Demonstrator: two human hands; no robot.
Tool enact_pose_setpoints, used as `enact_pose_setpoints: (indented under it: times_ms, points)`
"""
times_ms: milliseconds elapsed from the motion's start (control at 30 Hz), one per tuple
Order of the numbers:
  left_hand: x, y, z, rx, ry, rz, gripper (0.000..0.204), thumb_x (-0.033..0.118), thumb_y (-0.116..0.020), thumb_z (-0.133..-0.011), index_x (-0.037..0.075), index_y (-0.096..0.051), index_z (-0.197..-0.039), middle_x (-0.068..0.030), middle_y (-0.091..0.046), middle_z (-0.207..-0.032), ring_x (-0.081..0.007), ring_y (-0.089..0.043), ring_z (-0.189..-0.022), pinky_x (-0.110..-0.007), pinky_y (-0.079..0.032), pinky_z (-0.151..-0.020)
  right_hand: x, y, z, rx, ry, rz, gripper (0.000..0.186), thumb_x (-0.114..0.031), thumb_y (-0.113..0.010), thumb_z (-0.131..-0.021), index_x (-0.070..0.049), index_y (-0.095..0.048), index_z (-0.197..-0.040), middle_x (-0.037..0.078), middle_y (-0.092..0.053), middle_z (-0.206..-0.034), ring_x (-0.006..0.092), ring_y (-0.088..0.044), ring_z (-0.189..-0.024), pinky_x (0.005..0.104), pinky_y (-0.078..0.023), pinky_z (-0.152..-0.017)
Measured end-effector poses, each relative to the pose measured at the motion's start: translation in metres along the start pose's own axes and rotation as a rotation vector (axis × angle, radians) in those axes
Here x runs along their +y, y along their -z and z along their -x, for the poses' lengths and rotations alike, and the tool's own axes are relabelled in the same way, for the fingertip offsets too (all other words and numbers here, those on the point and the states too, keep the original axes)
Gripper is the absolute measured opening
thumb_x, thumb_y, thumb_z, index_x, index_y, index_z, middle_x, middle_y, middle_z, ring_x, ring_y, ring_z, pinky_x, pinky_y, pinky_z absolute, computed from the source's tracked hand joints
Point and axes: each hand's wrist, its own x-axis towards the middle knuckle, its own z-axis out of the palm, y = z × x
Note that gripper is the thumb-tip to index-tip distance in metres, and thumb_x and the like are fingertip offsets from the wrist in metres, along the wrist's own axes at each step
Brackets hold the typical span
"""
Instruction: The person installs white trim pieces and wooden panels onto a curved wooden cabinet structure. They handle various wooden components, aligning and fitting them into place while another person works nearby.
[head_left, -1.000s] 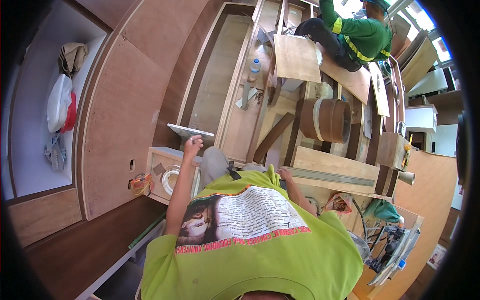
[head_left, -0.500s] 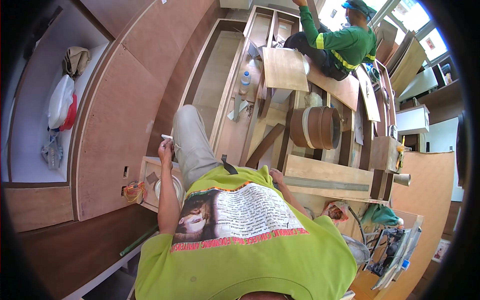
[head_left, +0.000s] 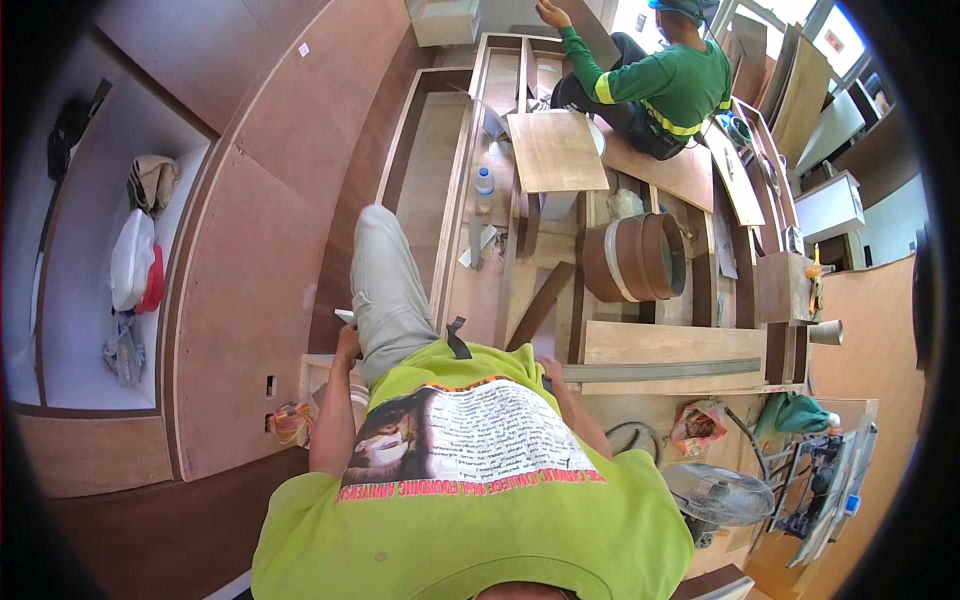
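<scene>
My left hand (head_left: 347, 346) is beside my bent left knee, its fingers closed on a small white flat piece (head_left: 345, 317) whose kind I cannot make out. My right hand (head_left: 549, 370) is at my right hip, partly hidden by my green shirt. Its fingers look curled, with a bit of something dark at them that is too small to name. Just ahead of it lies a wooden board with a grey metal strip (head_left: 665, 369). Beyond my knee runs a row of long wooden cabinet frames (head_left: 455, 180).
A co-worker in green (head_left: 660, 90) sits at the far side. Nearby are a roll of brown edge banding (head_left: 625, 258), a water bottle (head_left: 484, 190), a loose plywood panel (head_left: 558, 152), a fan (head_left: 720, 495) and a table saw (head_left: 825, 490). Wires (head_left: 290, 425) stick out of the left panel.
The view has shifted, showing more of the fan and saw at the right. My left hand with the white piece sits lower, closer against my knee. The co-worker's raised hand has shifted left.
</scene>
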Motion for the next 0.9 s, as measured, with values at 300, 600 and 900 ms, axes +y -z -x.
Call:
enact_pose_setpoints:
  times_ms: [300,600,900]
  points:
    - [0.071,-0.005,-0.061,-0.104,0.212,-0.34,0.021,0.016,-0.053,-0.086,0.009,-0.06,-0.104,-0.0012,-0.059,-0.08,-0.0091,-0.053,-0.058,-0.022,-0.043,-0.049,-0.054,-0.015,-0.053,0.117,-0.336,-0.584,0.033,-0.012,-0.049,-0.085,-0.007,-0.05,-0.118,0.004,-0.06,-0.084,0.0143,-0.058,-0.068,0.0256,-0.04,-0.05]
    - [0.105,-0.019,-0.296,-0.549,0.292,-0.569,0.021,0.014,-0.059,-0.08,0.005,-0.059,-0.099,-0.004,-0.061,-0.08,-0.0125,-0.059,-0.064,-0.026,-0.046,-0.05,-0.191,-0.072,-0.235,0.297,0.245,-0.233,0.032,-0.013,-0.051,-0.086,-0.002,-0.052,-0.115,0.003,-0.062,-0.083,0.0114,-0.06,-0.069,0.0212,-0.043,-0.054]
    - [0.173,-0.068,-0.561,-0.386,0.004,-0.378,0.025,0.017,-0.054,-0.08,0.004,-0.06,-0.101,-0.0031,-0.06,-0.076,-0.0116,-0.057,-0.064,-0.028,-0.047,-0.06,-0.333,-0.243,-0.266,0.06,-0.252,-0.14,0.035,-0.011,-0.05,-0.084,0.004,-0.052,-0.116,0.011,-0.063,-0.091,0.0171,-0.062,-0.08,0.0268,-0.049,-0.071]
